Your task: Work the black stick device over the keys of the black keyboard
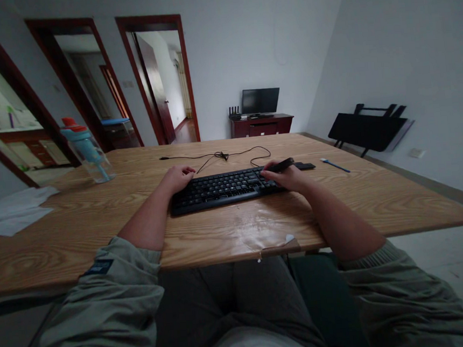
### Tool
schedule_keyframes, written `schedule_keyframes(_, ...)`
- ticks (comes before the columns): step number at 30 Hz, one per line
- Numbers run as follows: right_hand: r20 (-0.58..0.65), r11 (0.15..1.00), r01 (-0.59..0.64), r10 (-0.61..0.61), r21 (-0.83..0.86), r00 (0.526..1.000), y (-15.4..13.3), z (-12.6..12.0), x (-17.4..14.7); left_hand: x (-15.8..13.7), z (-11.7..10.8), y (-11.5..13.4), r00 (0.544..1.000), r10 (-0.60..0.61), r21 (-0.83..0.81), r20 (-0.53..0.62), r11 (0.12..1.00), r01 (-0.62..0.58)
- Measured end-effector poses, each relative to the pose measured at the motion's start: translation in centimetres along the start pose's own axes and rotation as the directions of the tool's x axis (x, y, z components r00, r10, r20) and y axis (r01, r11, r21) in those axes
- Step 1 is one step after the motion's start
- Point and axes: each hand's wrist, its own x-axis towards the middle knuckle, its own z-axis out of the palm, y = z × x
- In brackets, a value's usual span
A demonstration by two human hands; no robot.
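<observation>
Your rolled-up sleeves [104, 292] frame the wooden table [97, 217] (glossy patch at its near edge). On it lies the black keyboard [220, 189]: your left hand [179, 177] curls loosely at its left end, your right hand [284, 177] grips a dark slim tool [281, 165].

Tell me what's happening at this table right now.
A person sits at a wooden table with a black keyboard in front of them. The left hand rests curled at the keyboard's left end. The right hand is at its right end, holding a dark slim object that can't be identified. The keyboard's cable lies loose behind it. A blue water bottle stands far left.
</observation>
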Motion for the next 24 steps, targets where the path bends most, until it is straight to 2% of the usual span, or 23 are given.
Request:
schedule_keyframes(4, 0.011, 0.997, 0.058, -0.058, -0.04, 0.998, 0.0, 0.0, -0.1, 0.0, 0.0, 0.1, 1.0, -0.004, 0.01, 0.002, 1.0, 0.004)
schedule_keyframes(8, 0.056, 0.975, 0.151, -0.144, -0.162, 0.988, 0.1, -0.1, -0.2, 0.1, 0.1, -0.1, 1.0, 0.007, 0.011, 0.003, 1.0, -0.007)
schedule_keyframes(10, 0.037, 0.966, 0.155, -0.151, -0.206, 0.988, -0.1, -0.2, -0.2, 0.1, 0.1, -0.1, 1.0, 0.002, 0.004, 0.005, 1.0, -0.002)
schedule_keyframes(13, -0.027, 0.971, 0.09, -0.098, -0.22, 0.995, -0.2, -0.1, -0.2, 0.0, 0.0, 0.1, 1.0, -0.007, 0.006, 0.009, 1.0, 0.007)
schedule_keyframes(16, -0.039, 0.986, 0.037, -0.044, -0.165, 0.998, -0.2, 0.0, -0.1, -0.2, -0.1, 0.5, 1.0, -0.018, 0.017, 0.012, 1.0, 0.017)
schedule_keyframes(20, 0.013, 0.992, 0.017, -0.015, -0.129, 1.0, -0.4, 0.0, -0.3, -0.2, -0.1, 0.5, 1.0, 0.0, 0.026, 0.012, 1.0, 0.0)
schedule_keyframes(24, 0.138, 0.977, -0.035, 0.065, -0.21, 0.988, -1.1, -0.6, -0.8, -0.1, 0.0, 0.2, 0.999, 0.032, 0.012, 0.03, 0.999, -0.033)
